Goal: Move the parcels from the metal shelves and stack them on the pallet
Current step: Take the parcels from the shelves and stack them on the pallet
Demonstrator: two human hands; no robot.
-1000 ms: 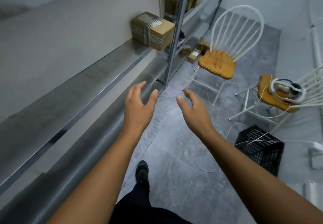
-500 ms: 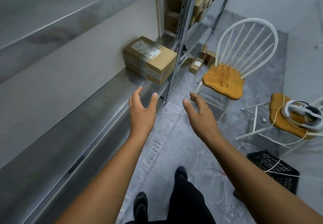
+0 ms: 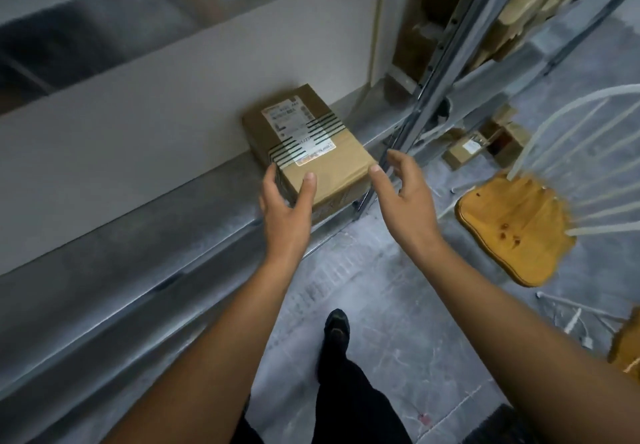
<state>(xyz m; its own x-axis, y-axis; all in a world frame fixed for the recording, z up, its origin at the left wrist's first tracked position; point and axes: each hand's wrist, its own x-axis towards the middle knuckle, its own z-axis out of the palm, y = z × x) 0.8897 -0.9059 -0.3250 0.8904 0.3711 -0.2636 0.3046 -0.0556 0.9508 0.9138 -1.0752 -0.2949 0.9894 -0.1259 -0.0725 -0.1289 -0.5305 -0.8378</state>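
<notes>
Nearest, both bare forearms reach forward over the grey floor [image 3: 381,305]. The left hand [image 3: 285,208] is spread open, its fingers lying against the near left corner of the parcel [image 3: 308,153]. The right hand [image 3: 403,194] is open too, thumb just at the parcel's right edge, gripping nothing. The taped, labelled parcel sits on the metal shelf [image 3: 138,253] beyond both hands, against the wall.
</notes>
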